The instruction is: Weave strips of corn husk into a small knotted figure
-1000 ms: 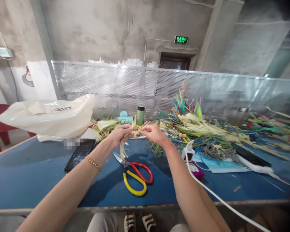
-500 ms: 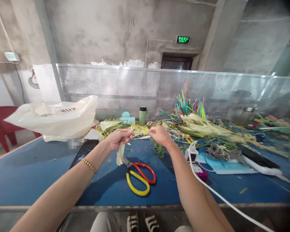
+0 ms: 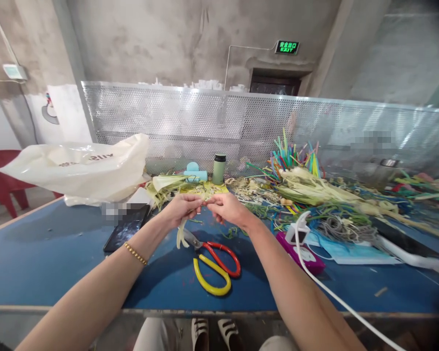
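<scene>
My left hand (image 3: 185, 209) is closed on a pale strip of dried husk (image 3: 182, 236), whose loose end hangs below the fingers. My right hand (image 3: 225, 208) meets it at the fingertips, pinched at the upper part of the husk; any thin thread between them is too small to make out. Just below the hands lie scissors (image 3: 217, 265) with one red and one yellow handle, their blades partly behind the husk. Behind the hands, a bundle of pale green husks (image 3: 168, 185) rests near a yellow sheet (image 3: 223, 188).
A green bottle (image 3: 218, 170) and a light-blue object (image 3: 195, 174) stand at the back before a perforated metal screen (image 3: 161, 117). Left are a cream plastic bag (image 3: 76, 168) and a dark tablet (image 3: 126, 229). Right are husks (image 3: 310, 190), cords (image 3: 344, 228), a purple power strip (image 3: 314, 263) and a white cable (image 3: 336, 302).
My right hand has moved left, closing the gap to my left hand, so the fingertips now meet. The head view has shifted slightly.
</scene>
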`<state>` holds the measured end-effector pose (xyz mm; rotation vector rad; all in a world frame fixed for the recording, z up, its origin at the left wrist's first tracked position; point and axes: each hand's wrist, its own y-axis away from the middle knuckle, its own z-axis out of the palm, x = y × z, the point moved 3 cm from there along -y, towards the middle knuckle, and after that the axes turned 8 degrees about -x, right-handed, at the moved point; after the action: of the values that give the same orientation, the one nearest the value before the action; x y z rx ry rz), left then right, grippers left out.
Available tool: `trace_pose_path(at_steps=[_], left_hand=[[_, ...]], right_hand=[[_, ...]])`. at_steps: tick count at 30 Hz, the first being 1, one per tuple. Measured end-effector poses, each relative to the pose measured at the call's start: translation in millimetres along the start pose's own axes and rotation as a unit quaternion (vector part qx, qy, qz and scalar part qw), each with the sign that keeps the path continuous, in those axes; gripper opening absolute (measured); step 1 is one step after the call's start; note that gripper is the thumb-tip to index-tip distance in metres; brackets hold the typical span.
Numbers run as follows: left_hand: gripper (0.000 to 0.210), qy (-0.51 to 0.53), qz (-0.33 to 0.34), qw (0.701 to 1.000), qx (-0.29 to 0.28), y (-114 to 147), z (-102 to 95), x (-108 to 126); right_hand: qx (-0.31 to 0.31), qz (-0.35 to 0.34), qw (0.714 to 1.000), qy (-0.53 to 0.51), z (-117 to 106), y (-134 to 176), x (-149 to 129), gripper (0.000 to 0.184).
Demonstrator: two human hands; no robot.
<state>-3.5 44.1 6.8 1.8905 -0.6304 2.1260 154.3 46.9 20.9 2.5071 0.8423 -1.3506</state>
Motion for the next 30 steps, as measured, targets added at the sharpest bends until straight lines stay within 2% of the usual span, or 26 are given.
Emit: trace_pose_path(at_steps=[3, 7, 11, 15, 19, 21, 24, 27, 30], left_hand=[[0.017, -0.068, 0.020, 0.996, 0.048, -0.2, -6.2, -3.6], [0.018, -0.130, 0.022, 0.990, 0.054, -2.9, -6.6, -8.7], [0.018, -0.160, -0.011, 0.986, 0.041, -3.0, -2.9, -9.7], [0.018, -0.197, -0.024, 0.978, 0.063, -3.0, -5.5, -8.8], [0.019, -0.317, -0.009, 0.944, 0.088, -5.5, -13.8, -12.1], [0.019, -0.385, 0.010, 0.920, 0.072, -6.6, -13.8, -14.2], [0.021, -0.434, 0.042, 0.899, 0.028, -5.6, -6.9, -14.0], [0.022, -0.467, 0.057, 0.882, 0.019, -1.4, 1.6, -7.4], [0.022, -0.495, 0.062, 0.867, -0.001, 2.3, 8.2, -1.5]], right_hand=[[0.043, -0.036, 0.993, 0.103, -0.6, -2.2, -1.9, 0.010], [0.075, -0.105, 0.966, 0.226, -0.2, -2.8, -6.1, 0.010], [0.119, -0.125, 0.945, 0.277, -3.2, -2.4, -7.2, 0.016], [0.128, -0.129, 0.928, 0.324, -1.6, -0.2, -11.1, 0.015], [0.102, -0.139, 0.895, 0.411, 8.6, 4.9, -21.4, 0.016], [0.094, -0.146, 0.872, 0.457, 11.9, 7.1, -26.0, 0.016], [0.103, -0.146, 0.849, 0.498, 9.3, 8.4, -28.9, 0.017], [0.129, -0.138, 0.854, 0.485, -0.5, 8.2, -27.6, 0.016], [0.128, -0.143, 0.879, 0.437, -8.8, 8.0, -24.6, 0.013]])
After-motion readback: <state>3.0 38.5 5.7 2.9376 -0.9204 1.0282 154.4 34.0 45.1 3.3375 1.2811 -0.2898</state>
